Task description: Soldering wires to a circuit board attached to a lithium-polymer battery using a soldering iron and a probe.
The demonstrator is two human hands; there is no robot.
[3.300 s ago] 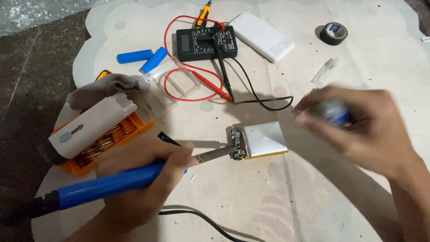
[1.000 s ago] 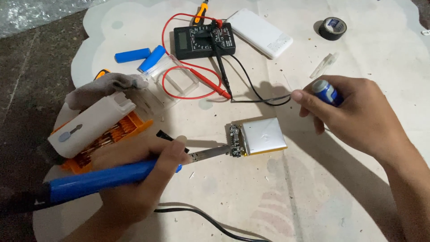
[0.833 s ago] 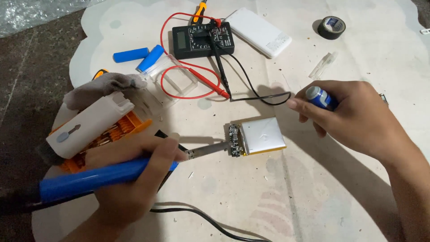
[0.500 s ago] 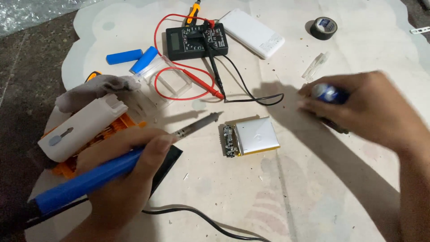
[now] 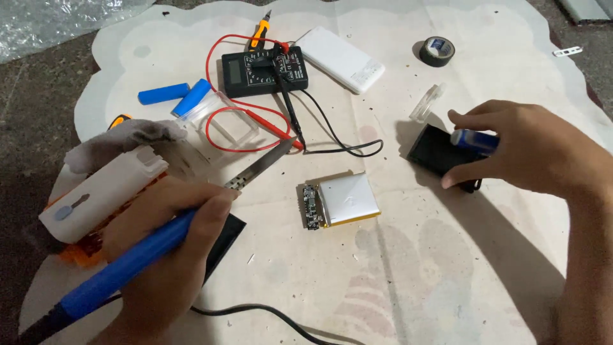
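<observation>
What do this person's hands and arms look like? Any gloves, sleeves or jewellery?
Both are bare. The left hand has no glove and no ring that shows; its wrist runs out of the picture. The right hand is bare too, and the right forearm shows no sleeve, watch or band down to the bottom edge. Fingernails are short and unpainted.

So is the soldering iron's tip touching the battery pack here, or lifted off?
Lifted off. The soldering iron, in the left hand, points its tip above the battery pack, apart from it.
</observation>
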